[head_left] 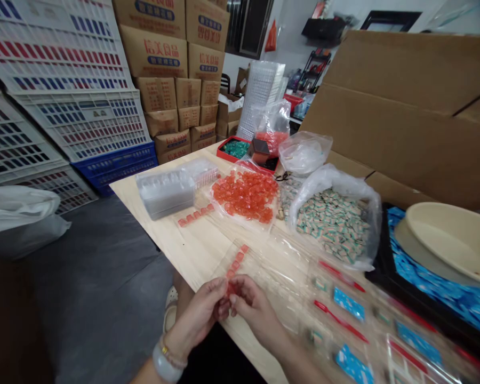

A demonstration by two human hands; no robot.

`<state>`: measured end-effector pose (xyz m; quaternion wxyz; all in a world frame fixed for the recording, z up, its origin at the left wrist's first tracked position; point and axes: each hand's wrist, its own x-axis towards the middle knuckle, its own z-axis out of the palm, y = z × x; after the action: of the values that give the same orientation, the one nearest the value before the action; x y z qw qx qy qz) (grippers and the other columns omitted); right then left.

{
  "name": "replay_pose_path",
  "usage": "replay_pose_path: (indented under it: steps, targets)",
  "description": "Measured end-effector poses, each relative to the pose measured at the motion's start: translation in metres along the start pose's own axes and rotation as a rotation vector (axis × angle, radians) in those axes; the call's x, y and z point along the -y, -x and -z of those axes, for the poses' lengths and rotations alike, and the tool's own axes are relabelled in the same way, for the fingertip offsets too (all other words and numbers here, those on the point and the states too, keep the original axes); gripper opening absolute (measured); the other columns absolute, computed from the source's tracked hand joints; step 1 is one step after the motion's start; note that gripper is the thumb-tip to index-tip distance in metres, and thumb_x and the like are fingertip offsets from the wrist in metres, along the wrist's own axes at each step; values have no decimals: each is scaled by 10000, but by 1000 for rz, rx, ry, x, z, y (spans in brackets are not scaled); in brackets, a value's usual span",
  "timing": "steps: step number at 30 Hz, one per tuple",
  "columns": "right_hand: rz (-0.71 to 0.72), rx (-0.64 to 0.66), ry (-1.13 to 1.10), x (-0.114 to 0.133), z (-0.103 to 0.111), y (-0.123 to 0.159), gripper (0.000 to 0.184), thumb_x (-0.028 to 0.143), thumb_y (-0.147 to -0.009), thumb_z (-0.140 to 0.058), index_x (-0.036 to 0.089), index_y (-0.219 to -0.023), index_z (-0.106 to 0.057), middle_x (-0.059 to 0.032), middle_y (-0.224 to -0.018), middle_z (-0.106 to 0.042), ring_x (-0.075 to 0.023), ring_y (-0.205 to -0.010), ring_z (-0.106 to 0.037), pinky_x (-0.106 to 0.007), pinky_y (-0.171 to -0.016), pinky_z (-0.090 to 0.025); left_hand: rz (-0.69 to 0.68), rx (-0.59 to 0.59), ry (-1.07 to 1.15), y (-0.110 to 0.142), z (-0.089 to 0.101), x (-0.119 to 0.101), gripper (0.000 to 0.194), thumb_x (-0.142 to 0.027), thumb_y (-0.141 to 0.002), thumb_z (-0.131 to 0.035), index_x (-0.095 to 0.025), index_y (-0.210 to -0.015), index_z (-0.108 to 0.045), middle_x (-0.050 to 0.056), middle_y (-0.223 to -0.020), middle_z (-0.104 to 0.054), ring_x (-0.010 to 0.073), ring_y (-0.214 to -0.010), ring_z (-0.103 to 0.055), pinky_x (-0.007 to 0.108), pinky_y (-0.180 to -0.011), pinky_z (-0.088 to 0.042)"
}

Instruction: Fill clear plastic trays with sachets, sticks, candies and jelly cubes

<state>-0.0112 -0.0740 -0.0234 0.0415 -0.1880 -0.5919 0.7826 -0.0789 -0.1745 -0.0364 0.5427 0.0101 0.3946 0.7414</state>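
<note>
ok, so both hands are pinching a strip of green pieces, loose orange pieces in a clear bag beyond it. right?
No: the strip of pieces between the left hand and right hand is orange, not green, as the head view shows. The loose orange pieces in a clear bag beyond it are right.

On the pale wooden table (160, 234), a clear plastic bag of small green-and-cream wrapped packets (332, 226) sits at the right, and farther along a shallow red tray (221, 153) holds green pieces. Beyond the table's right edge, a beige plastic basin (450, 240) rests tilted on blue wrapped packets (432, 282) in a black tray (382, 266), before a large open brown cardboard box (400, 101). At the far left, white plastic crates with blue and red markings (64, 90) stand stacked beside tan printed cartons (172, 64), and a white plastic sack (16, 218) lies nearer on the floor.
</note>
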Motion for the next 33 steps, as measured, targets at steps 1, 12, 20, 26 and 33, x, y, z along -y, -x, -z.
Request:
replay_pose_path:
  steps: [1,12,20,26,33]
  targets:
    - [6,0,0,0,0,0,240,326,-671,-627,172,-789,-487,15,-687,-546,-91,-578,-519,-222,-527,-399,4,-4,-4,0,0,-1,331,-418,-693,-599,-135,-611,-449,-54,-463,-385,40,-427,-332,180,-437,-206]
    - [-36,-193,202,-6,22,-6,236,372,-694,-587,156,-751,-508,50,-537,-456,-71,-433,-411,-209,-427,-339,-465,-230,-687,2,31,-20,275,-365,-774,-472,-162,-590,-489,-3,-594,-491,118,-597,-453,238,-597,-356]
    - [357,-32,1152,-20,6,-17,154,130,-798,-424,168,-805,-573,-58,-783,-542,-153,-693,-518,-273,-628,-432,-553,-7,-1436,8,43,-16,168,-203,-812,-393,-184,-729,-538,64,-905,-589,177,-897,-504,309,-825,-368]
    - [457,-55,1451,-32,0,-20,154,89,-788,-444,156,-770,-581,-66,-747,-554,-176,-697,-511,-293,-628,-424,-528,42,-1559,8,44,-22,172,-154,-809,-352,-173,-764,-517,59,-829,-556,160,-794,-504,285,-739,-404]
    - [662,-73,1525,-43,6,-18,159,136,-812,-438,167,-839,-592,-58,-732,-565,-190,-703,-488,-317,-645,-395,-541,78,-1550,10,44,-23,154,-155,-799,-378,-175,-762,-527,53,-849,-552,162,-805,-499,284,-741,-401]
